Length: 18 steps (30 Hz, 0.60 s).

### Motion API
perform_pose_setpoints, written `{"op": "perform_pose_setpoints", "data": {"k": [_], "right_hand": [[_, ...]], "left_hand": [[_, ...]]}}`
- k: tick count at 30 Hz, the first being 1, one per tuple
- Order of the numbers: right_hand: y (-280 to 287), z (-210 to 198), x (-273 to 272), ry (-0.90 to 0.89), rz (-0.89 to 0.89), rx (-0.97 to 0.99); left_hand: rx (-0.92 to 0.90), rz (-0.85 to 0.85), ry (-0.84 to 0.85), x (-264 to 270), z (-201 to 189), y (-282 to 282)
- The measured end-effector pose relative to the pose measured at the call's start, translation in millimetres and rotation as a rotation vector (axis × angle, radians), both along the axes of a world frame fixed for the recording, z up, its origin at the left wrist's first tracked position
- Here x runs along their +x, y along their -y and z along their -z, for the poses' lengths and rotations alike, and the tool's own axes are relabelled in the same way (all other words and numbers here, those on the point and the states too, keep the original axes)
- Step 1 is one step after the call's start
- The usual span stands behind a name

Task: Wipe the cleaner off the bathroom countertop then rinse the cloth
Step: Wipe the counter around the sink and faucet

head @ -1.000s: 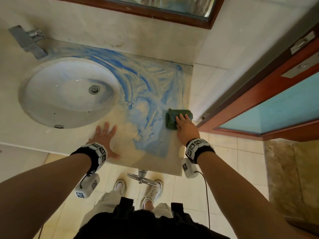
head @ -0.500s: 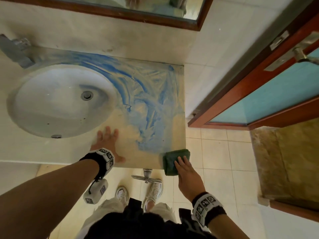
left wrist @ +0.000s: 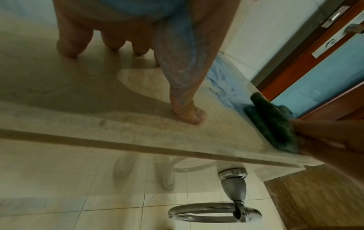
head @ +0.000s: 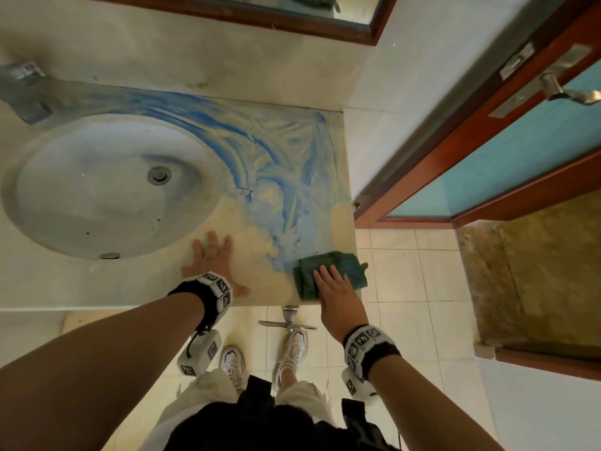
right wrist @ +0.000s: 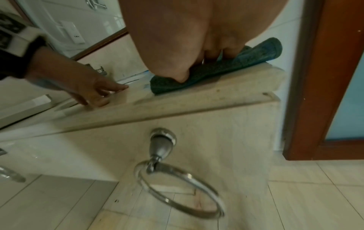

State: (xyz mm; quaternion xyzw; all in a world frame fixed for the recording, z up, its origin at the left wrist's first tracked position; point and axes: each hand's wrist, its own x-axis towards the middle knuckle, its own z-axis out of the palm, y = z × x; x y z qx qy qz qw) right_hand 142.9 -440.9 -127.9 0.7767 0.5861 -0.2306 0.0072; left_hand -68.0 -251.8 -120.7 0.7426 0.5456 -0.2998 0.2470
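A folded dark green cloth lies at the front right corner of the beige countertop. My right hand presses flat on the cloth with straight fingers; the right wrist view shows the cloth under my palm. Blue cleaner smears cover the counter from behind the sink to the right edge. My left hand rests flat and open on the wiped beige patch beside the sink, its thumb down on the stone.
A faucet stands at the far left behind the basin. A wood-framed mirror hangs above. A door with a metal handle is right of the counter. A chrome towel ring juts out below the front edge.
My right hand dragged the cloth from mid-counter by the right edge down to the front right corner, then slightly back onto the counter. The left hand stayed planted.
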Motion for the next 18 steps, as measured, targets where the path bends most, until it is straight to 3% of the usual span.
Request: {"op": "perform_pose_setpoints", "data": {"k": [6, 15, 18], "right_hand": [[36.7, 8.6, -20.1, 0.05, 0.037, -0.013], [-63.5, -5.6, -15.0, 0.045, 0.088, -0.039], [-52.3, -7.5, -22.9, 0.033, 0.137, -0.029]], "left_hand": [[-0.017, 0.005, 0.015, 0.2, -3.8, -0.4], [-0.017, 0.012, 0.05, -6.6, 3.0, -1.7], [-0.022, 0.021, 0.05, -6.9, 0.8, -2.0]]}}
